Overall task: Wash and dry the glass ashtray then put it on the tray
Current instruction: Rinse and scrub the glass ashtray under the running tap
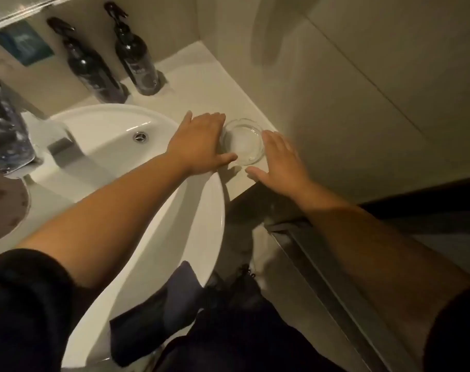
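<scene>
A clear round glass ashtray sits on the white counter, right of the basin and close to the counter's front edge. My left hand lies flat on the counter against the ashtray's left rim, fingers spread. My right hand is spread at the ashtray's right side, its fingers by the rim. Neither hand has lifted the ashtray. A dark grey cloth hangs over the basin's near rim. No tray that I can identify is in view.
A white oval basin with a metal drain fills the left. A chrome tap is at its left side. Two dark pump bottles stand at the back wall. A beige wall bounds the counter on the right.
</scene>
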`<state>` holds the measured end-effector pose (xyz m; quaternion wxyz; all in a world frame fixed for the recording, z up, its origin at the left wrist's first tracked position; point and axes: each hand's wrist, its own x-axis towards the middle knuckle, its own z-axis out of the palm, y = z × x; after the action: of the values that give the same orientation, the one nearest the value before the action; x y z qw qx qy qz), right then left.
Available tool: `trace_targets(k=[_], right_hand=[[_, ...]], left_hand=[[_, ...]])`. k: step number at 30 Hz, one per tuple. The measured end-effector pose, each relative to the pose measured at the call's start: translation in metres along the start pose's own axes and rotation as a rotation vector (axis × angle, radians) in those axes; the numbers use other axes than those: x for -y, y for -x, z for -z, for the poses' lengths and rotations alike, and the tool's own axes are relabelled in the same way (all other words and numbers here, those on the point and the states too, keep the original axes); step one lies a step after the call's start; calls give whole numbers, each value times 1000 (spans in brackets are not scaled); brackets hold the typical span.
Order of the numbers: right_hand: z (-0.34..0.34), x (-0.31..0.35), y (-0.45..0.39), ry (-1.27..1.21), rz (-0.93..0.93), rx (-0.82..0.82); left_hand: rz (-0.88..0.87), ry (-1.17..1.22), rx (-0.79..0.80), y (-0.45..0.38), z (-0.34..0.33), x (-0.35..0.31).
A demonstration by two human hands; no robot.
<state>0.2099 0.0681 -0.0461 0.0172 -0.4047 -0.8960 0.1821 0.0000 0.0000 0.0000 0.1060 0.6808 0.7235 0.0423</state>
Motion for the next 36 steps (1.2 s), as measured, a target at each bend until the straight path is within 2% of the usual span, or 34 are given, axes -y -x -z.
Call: trace_targets(k=[3, 8, 13, 19, 24, 31, 36], right_hand=[[-3, -7, -13, -18, -11, -1], [-5, -13, -24, -51, -15, 40], [-10, -16, -29, -100, -32, 40], [-12, -13, -34, -165, -85, -8], [-4, -11, -36, -236, -67, -20], [38, 1, -38, -235, -3, -83], [68, 27, -38, -257, 89, -106]], left_hand=[[-14, -48, 148, -19, 0, 1], [66, -98, 376, -42, 3, -3], [72, -128, 437, -53, -5, -3], [90, -132, 385, -61, -14, -4], [70, 31, 338, -63, -12, 0], [-11, 385, 83, -36, 15, 12], [42, 605, -60, 1, 40, 19]])
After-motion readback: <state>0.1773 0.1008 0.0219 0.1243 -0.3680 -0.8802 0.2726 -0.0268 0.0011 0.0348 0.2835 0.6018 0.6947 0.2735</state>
